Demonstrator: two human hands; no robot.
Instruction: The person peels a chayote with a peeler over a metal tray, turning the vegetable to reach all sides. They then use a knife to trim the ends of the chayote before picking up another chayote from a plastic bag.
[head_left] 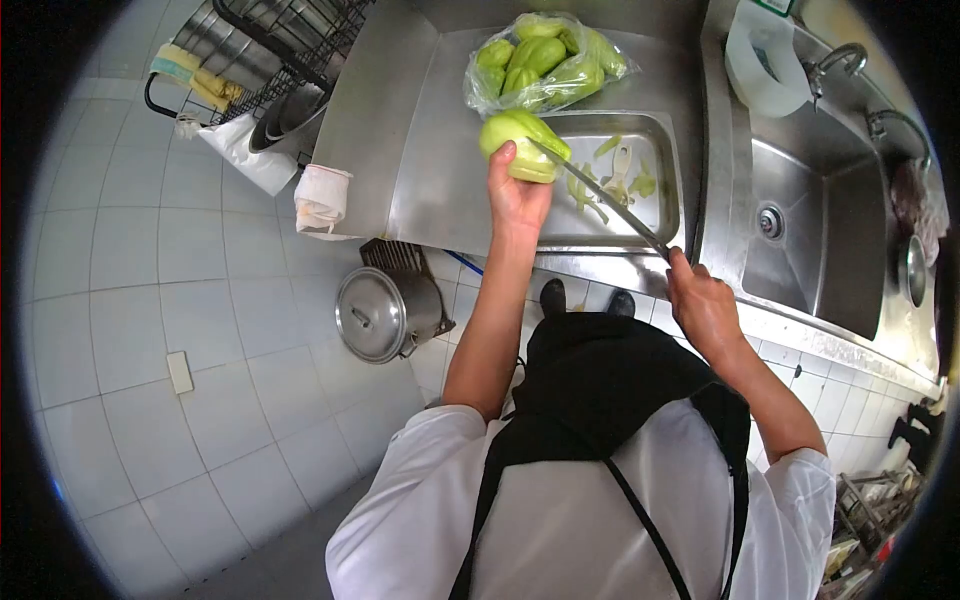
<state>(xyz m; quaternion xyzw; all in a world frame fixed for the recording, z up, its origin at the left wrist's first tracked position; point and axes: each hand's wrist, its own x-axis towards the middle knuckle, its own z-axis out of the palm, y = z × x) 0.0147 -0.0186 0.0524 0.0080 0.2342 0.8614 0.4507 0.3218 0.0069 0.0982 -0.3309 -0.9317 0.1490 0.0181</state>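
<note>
Only the head view here, looking straight down past a white shirt and black apron.

The left hand [518,195] is wrapped around a pale green chayote [522,145] from below, thumb up one side. It's smooth, waxy and lumpy, held up over the near left corner of a shallow steel basin [676,190]. The right hand [703,300] is closed tight on the handle of a knife [600,195] with a thin, long, shiny blade.

The blade runs diagonally from the right hand at lower right up to the left, with its tip end meeting the chayote's right side. The chayote's long axis lies roughly across the picture, tilted a bit.

Curly green peels [620,175] lie scattered on the basin floor, right under the blade. Just behind the held chayote there's a crinkly clear plastic bag [545,60] stuffed with more chayotes, sitting on the brushed steel counter [430,150]. To the right is a deep sink [820,230] with a faucet [835,62] and a white plastic tub [765,60] at its back edge.

Down on the white tiled floor, a lidded round metal pot [385,312] sits left of the left forearm (nothing is blocking the hands themselves). A black wire rack [290,40] is in the top left.
</note>
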